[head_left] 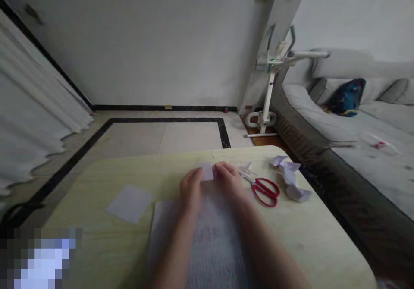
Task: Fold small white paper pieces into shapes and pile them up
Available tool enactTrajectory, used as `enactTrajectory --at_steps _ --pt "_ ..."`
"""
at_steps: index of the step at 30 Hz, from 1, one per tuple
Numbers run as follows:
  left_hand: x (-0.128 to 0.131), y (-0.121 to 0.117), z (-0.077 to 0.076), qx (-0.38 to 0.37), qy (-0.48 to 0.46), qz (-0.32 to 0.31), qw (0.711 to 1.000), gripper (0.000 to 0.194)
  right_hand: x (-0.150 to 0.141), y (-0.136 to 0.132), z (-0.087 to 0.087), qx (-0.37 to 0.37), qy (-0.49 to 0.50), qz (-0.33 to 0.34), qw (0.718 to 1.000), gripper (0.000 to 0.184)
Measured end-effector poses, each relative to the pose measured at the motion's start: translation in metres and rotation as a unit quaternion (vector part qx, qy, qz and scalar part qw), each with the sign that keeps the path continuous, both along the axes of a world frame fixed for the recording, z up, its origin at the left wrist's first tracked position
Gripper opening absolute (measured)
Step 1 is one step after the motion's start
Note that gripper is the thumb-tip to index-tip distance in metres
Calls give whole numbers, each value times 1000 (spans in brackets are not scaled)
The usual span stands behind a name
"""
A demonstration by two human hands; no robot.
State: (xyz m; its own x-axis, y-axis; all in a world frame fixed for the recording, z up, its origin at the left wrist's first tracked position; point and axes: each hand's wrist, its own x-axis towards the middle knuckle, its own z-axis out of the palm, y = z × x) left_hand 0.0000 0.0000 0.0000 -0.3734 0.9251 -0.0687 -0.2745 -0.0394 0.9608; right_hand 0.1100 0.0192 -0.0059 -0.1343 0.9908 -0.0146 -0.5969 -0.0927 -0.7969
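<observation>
Between my two hands is a small piece of white paper, raised at the far end of a large printed sheet. My left hand pinches its left edge. The right edge is pinched by the fingers of my right hand. Red-handled scissors lie just right of my right hand, blades toward it. Small paper scraps are scattered beyond the blades. A loose white paper square rests on the table to the left.
Crumpled paper strips lie near the right edge of the light wooden table. Past the table stands a white exercise machine. A grey sofa is on the right, a white curtain on the left.
</observation>
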Motion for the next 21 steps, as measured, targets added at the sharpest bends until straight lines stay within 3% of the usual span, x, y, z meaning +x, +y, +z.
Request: enactTrajectory --at_steps 4,12,21 --pt "-5 -1 1 -6 19 10 1000 16 4 4 0 -36 54 14 998 16" --pt "-5 -3 -6 16 57 -18 998 21 3 0 -6 -9 -68 64 996 20" --pt "-7 -4 1 15 88 -31 996 23 5 -1 -3 -42 -46 88 994 20"
